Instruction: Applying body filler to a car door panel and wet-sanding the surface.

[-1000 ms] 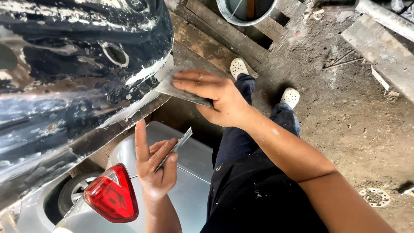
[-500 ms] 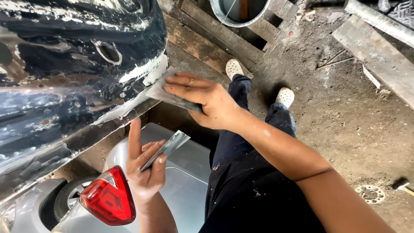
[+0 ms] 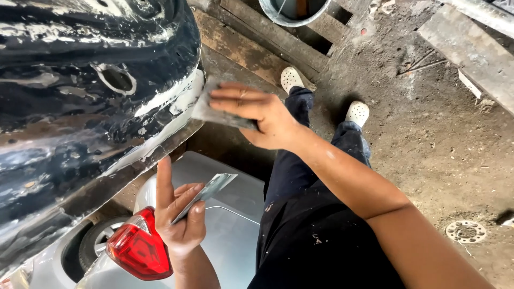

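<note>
Glossy black car body panel (image 3: pixel 80 107), curved and streaked with rough white-grey filler, with a round hole in the upper part and a ragged bare-metal lower edge running down to the left. Pressed flat against that filler-smeared edge by the right hand (image 3: pixel 257 115): a thin grey rectangular sanding sheet (image 3: pixel 217 112), matte and slightly bent, pinned under outstretched fingers with the thumb underneath. Lower down, clear of the panel, the left hand (image 3: pixel 179 219), curled around a flat grey metal scraper blade (image 3: pixel 206 192), index finger pointing straight up toward the panel's underside, blade angled up and to the right. Beside and below that hand, a smooth silver car body (image 3: pixel 230 225) with a shiny red tail light (image 3: pixel 136 251) and a dark wheel arch. Beyond, dusty packed-earth floor (image 3: pixel 428 144), open to the right, worn wooden planks (image 3: pixel 251 43) and a grey round bucket (image 3: pixel 294 10) at the top, white perforated clogs (image 3: pixel 292 79) beneath dark trousers
</note>
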